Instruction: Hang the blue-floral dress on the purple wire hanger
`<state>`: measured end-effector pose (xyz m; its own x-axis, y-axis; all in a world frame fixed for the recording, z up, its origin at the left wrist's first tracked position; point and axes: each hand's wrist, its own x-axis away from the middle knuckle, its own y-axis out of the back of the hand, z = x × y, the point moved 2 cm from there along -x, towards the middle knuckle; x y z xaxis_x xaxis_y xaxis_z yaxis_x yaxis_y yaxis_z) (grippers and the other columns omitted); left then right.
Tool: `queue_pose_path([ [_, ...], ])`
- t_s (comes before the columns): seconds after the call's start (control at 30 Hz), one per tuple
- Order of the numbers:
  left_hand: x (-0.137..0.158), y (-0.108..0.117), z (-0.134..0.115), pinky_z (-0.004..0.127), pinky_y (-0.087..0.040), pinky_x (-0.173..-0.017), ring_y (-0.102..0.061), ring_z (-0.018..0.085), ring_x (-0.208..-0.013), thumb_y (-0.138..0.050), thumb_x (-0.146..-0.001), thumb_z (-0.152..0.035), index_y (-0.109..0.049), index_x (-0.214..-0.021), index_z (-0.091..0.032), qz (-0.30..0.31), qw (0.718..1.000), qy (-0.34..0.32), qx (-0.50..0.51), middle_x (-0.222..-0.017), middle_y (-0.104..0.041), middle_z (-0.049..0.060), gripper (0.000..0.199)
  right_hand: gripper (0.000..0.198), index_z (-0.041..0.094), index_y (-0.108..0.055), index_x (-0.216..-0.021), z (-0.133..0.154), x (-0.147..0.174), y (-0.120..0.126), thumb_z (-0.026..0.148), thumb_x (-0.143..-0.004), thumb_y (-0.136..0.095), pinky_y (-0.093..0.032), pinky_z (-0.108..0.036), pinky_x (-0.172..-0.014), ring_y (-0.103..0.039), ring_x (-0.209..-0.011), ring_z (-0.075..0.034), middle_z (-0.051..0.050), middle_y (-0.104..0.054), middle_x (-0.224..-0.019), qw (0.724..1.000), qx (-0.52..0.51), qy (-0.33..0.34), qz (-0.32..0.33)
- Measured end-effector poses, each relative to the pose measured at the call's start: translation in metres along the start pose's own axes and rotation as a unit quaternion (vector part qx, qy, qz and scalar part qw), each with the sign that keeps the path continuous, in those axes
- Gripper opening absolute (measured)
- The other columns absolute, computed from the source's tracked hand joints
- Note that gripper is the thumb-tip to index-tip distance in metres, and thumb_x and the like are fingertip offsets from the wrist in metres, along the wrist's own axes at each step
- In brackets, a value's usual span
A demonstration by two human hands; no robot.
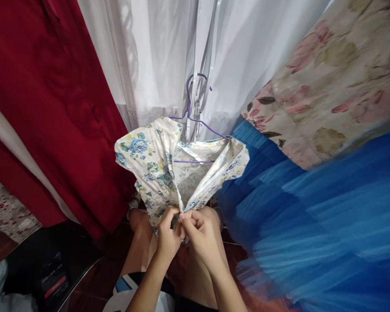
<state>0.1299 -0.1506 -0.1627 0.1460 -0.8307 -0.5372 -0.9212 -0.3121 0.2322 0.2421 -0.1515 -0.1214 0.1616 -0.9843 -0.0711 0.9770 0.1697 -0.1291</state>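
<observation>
A short-sleeved white blouse [159, 169] with blue and yellow flowers hangs on a purple wire hanger [187, 113], its front parted in a deep V. At the bottom of that V, my left hand [169, 234] pinches the blouse's front edge. My right hand [198, 227] meets it there, thumb and fingers closed on the other edge. The fingertips of both hands touch, so any button or fastener between them is hidden. Below the hands, the lower part of the blouse is mostly covered.
White curtains [162, 52] hang behind the hanger. On the left is red cloth [94, 130]; on the right are blue tulle [295, 216] and floral fabric [338, 78]. A dark surface at lower left bears a phone-like object [55, 277]. My bare knees are beneath the blouse.
</observation>
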Motion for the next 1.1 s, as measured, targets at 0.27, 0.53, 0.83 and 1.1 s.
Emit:
queue_pose_path([
  [0.27, -0.025, 0.009, -0.011, 0.026, -0.046, -0.077, -0.062, 0.017, -0.085, -0.053, -0.089, -0.01, -0.059, -0.084, -0.019, 0.161, 0.983, -0.037, -0.075, -0.089, -0.064, 0.004, 0.012, 0.021, 0.015, -0.068, -0.064, 0.108, -0.099, 0.031, 0.032, -0.074, -0.076, -0.016, -0.023, -0.038, -0.031, -0.04, -0.006, 0.001, -0.056, -0.052, 0.991, -0.026, 0.124, -0.052],
  [0.53, -0.024, 0.037, -0.009, 0.03, -0.05, -0.078, -0.065, 0.02, -0.086, -0.053, -0.089, -0.012, -0.066, -0.093, -0.019, 0.279, 0.923, -0.135, -0.226, -0.092, -0.065, 0.006, 0.015, 0.017, 0.018, -0.067, -0.064, 0.151, -0.129, -0.003, 0.022, -0.08, -0.073, -0.011, -0.028, -0.041, -0.033, -0.045, -0.008, -0.003, -0.056, -0.06, 0.972, -0.082, 0.202, -0.084],
  [0.83, -0.145, 0.079, -0.085, 0.035, -0.049, -0.101, -0.048, 0.021, -0.134, -0.041, -0.102, -0.02, -0.046, -0.142, -0.021, 0.008, 0.961, -0.264, -0.079, -0.146, -0.048, 0.012, 0.04, 0.012, 0.017, -0.067, -0.075, 0.138, -0.098, -0.007, 0.026, -0.084, -0.068, -0.025, -0.023, -0.042, -0.041, -0.039, -0.008, 0.005, -0.05, -0.045, 0.965, 0.042, 0.243, -0.085],
  [1.1, -0.196, 0.047, -0.118, 0.026, -0.051, -0.079, -0.062, 0.013, -0.085, -0.053, -0.098, -0.018, -0.065, -0.096, -0.015, 0.066, 0.938, -0.32, -0.116, -0.094, -0.063, 0.004, 0.012, 0.029, 0.02, -0.052, -0.072, 0.133, -0.109, -0.002, 0.041, -0.091, -0.061, -0.029, -0.023, -0.047, -0.04, -0.046, -0.009, 0.005, -0.049, -0.052, 0.951, 0.143, 0.267, -0.057],
])
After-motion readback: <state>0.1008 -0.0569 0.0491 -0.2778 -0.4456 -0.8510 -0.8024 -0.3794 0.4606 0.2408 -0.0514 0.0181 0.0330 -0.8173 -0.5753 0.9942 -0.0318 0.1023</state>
